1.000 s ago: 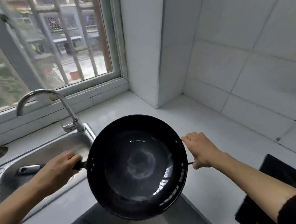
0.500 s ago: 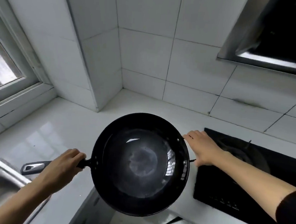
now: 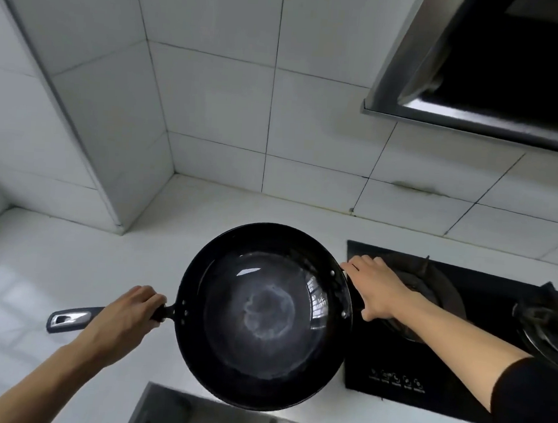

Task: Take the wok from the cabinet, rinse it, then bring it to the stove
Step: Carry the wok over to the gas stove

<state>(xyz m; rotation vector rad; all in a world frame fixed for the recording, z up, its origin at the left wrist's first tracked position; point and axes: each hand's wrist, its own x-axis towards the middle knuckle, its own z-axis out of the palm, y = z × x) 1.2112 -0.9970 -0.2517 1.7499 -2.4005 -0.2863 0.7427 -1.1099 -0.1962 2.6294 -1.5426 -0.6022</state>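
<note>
A black wok (image 3: pixel 265 316) with a wet, shiny inside hangs level in the air over the white counter, just left of the black stove (image 3: pixel 458 362). My left hand (image 3: pixel 121 316) is closed around its long grey handle (image 3: pixel 72 317). My right hand (image 3: pixel 376 292) grips the small helper handle on the wok's right rim, over the stove's left burner (image 3: pixel 430 289).
A range hood (image 3: pixel 498 71) hangs at the upper right above the stove. Another dark pan (image 3: pixel 546 329) sits on the right burner at the frame edge. White tiled walls (image 3: pixel 212 107) close the corner behind the white counter (image 3: pixel 53 261). The counter's front edge runs below the wok.
The wok has travelled right, from above the sink and faucet to beside the stove. The window and sink have left the view; the stove and hood have come in.
</note>
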